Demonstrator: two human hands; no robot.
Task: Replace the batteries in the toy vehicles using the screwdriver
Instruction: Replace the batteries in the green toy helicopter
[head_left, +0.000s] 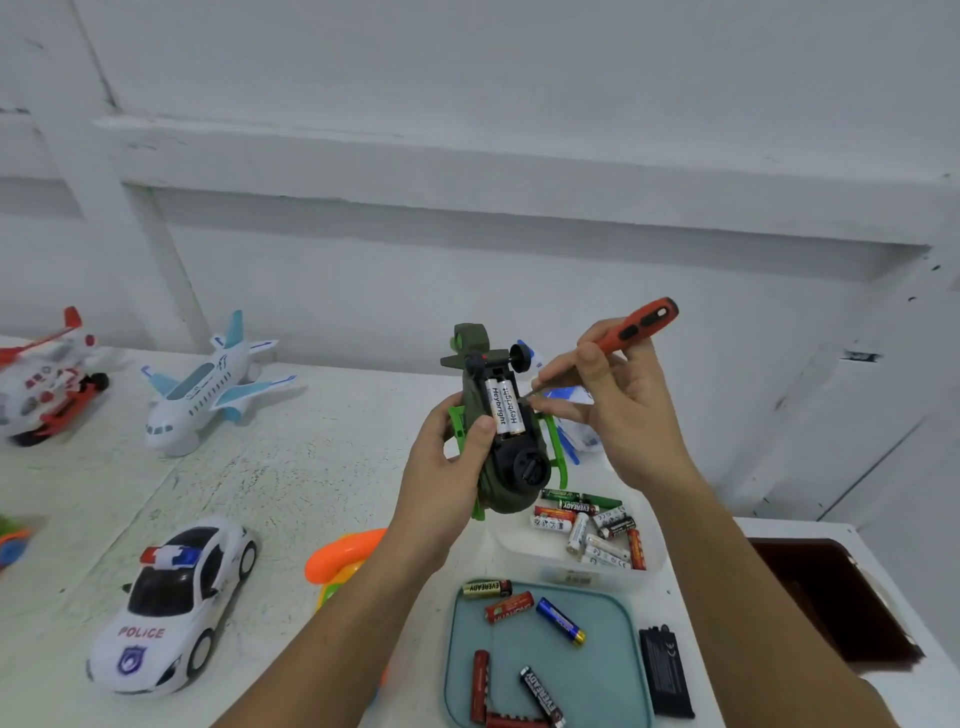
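Aloft, helicopter (511, 496) over tub (657, 564) rim

The white plastic police car (174, 605) sits left of the teal square tray (608, 686); the clear battery tub (524, 561) lies behind that tray.

I am looking at a white-painted wall (467, 78) showing scuffs and chipped paint, with a horizontal ledge (519, 171) running across it. Soft, even light is falling on the worn white table (270, 467) below, and a dark brown patch (831, 597) is showing at its right end.
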